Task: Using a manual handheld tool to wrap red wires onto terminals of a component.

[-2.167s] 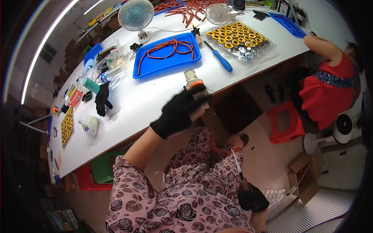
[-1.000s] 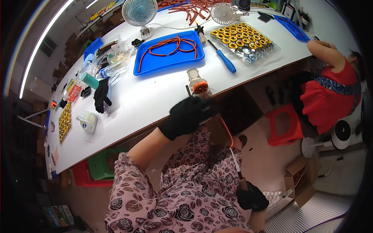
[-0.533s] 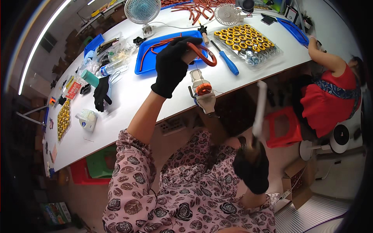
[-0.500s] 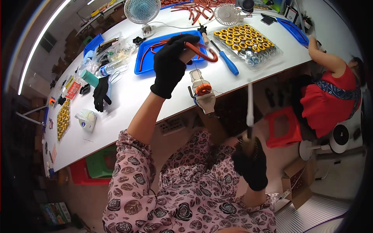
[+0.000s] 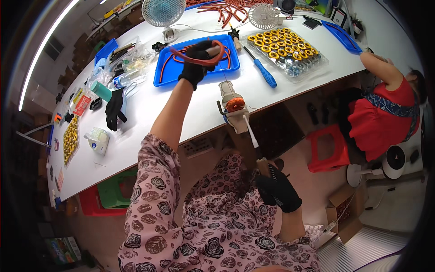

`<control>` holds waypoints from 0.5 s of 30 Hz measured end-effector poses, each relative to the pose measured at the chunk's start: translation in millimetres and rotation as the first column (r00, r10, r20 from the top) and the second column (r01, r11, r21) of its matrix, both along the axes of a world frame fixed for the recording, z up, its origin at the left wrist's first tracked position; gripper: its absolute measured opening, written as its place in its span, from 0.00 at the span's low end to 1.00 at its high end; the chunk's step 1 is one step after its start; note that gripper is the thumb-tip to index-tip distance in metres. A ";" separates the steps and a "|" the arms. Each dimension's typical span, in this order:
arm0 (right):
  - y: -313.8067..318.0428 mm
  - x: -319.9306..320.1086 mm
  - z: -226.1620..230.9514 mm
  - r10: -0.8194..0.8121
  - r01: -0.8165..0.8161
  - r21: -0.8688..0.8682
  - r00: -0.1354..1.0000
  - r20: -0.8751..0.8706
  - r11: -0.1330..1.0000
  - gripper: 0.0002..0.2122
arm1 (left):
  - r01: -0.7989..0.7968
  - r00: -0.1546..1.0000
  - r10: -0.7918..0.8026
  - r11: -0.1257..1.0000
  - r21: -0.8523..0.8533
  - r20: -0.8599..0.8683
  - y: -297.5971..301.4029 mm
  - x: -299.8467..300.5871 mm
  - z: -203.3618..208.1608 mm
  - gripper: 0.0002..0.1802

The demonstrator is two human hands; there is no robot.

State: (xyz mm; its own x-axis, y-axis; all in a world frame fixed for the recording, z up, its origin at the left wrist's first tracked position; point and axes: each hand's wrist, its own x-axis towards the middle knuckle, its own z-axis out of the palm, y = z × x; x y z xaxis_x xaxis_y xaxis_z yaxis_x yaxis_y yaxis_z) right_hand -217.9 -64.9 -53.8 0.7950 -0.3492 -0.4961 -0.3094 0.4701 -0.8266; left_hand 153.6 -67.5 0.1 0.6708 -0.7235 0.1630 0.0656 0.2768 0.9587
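My left hand point(image 5: 195, 65), in a black glove with bare fingertips, is closed on a loop of red-brown wire point(image 5: 199, 60) above the blue tray point(image 5: 159, 83). At the table's front edge a pale clamp point(image 5: 239, 123) holds a ring wound with orange copper wire point(image 5: 235, 104). A thin strand runs up from the ring toward my left hand. Low on the right, my gloved right hand point(image 5: 277, 188) grips a hand tool by its wooden handle point(image 5: 263, 167). The tool's pale shaft point(image 5: 252, 132) slants up to the clamp; whether its tip touches is unclear.
Right of the tray lie a blue-handled screwdriver point(image 5: 265, 73) and a plastic tray of yellow rings point(image 5: 297, 68). Two small fans point(image 5: 164, 12) stand behind. A black glove point(image 5: 116, 109) and plastic bags sit left. A person in red point(image 5: 378, 115) works at the right.
My right hand has moved left and slightly up, bringing the tool's shaft to the clamp. My left hand has turned, and the wire loop now swings across in front of it.
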 end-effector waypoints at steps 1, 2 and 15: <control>0.3 5.4 0.4 0.018 -0.021 0.082 0.999 0.033 0.996 0.06 | 0.060 0.996 -0.055 0.996 0.064 -0.068 -8.3 7.4 -15.9 0.11; -0.2 13.5 0.7 0.034 -0.045 0.161 0.997 0.069 0.986 0.07 | 0.121 0.987 -0.117 0.992 0.029 -0.106 -10.5 12.5 -32.3 0.12; 2.9 29.8 -8.4 -0.033 -0.087 0.411 0.960 0.277 0.908 0.05 | 0.087 0.992 -0.114 0.927 0.364 0.054 7.9 -6.6 -50.5 0.13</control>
